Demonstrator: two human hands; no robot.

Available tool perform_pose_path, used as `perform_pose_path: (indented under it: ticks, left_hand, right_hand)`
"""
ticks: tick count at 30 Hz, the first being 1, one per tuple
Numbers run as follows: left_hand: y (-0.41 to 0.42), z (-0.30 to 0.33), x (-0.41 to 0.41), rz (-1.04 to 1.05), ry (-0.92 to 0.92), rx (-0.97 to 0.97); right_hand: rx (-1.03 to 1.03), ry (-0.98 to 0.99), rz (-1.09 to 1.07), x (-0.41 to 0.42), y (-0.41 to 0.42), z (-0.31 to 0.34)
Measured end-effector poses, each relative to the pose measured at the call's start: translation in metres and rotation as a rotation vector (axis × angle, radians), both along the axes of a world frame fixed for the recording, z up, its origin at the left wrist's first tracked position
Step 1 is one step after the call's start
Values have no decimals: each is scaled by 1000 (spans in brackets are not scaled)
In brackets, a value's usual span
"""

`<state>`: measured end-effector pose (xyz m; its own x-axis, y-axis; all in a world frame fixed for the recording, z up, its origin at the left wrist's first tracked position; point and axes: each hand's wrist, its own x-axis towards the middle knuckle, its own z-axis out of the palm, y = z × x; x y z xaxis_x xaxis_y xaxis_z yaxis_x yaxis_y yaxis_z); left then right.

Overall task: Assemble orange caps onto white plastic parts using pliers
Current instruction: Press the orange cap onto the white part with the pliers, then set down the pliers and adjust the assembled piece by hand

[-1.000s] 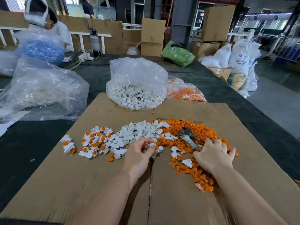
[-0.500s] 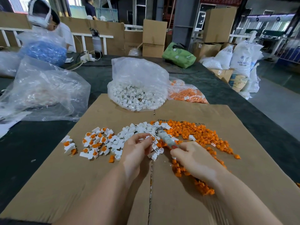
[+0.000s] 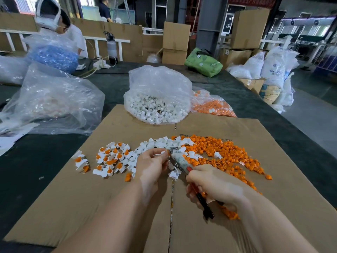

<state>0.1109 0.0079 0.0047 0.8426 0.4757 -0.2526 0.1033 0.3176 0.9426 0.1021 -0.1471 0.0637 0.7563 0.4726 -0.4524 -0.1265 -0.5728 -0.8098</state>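
Orange caps (image 3: 224,152) — small round moulded plastic pieces, loose in a broad scatter on the right half of the flattened brown cardboard sheet (image 3: 91,207); none visibly in hand.

White plastic parts (image 3: 164,143) — small angular fittings, heaped at the sheet's centre, touching the orange scatter. One appears pinched at the fingertips of the left hand (image 3: 152,164), just beside the tool's nose; whether a cap sits on it cannot be told.

Pliers (image 3: 180,162) — grey-wrapped metal head, red-and-black handles. A second ago they lay on the orange heap with the right hand (image 3: 215,183) reaching over them; now that hand's fingers are curled round the handles and the nose has come across to the left hand's piece. How far the jaws stand apart is not readable.

Meaning for the task — the tool has been picked up, and part and tool are brought together, so the pressing of a cap looks imminent or just starting.

Finished pieces (image 3: 109,158) — white parts with orange caps fitted, a small group on the sheet's left.

Stock — clear plastic bag of white parts (image 3: 155,99) at the sheet's far edge; a bag of orange caps (image 3: 213,106) beside it. Much remains unassembled.
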Motion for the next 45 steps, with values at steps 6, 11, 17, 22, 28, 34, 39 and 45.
perform_pose_path:
  ticks: [6,11,17,22,28,34,39,45]
  left_hand:
    - [-1,2,-1,-8,-5,-41]
    - [-4,2,-1,10,-21,-52]
    - [-8,4,-4,16,-52,-71]
    - [-10,-2,-4,8,-41,-36]
    - [-12,-16,-7,-36,-82,118]
    - [-12,-19,-15,-187,-114,388]
    - [-10,-21,-16,-187,-77,418]
    - [-9,-25,-17,-189,-97,508]
  right_hand:
    - [-62,-20,16,0,5,-1]
    - [-207,-317,48,3,7,-9]
    - [-186,-428,-23,1,4,-21]
    - [-85,-441,-187,0,-4,-31]
    - [-175,-598,-300,10,-18,-38]
    - [-544,-851,-349,28,-33,-48]
    - [-757,-907,-313,40,-45,-57]
    - [-837,-880,-281,46,-50,-66]
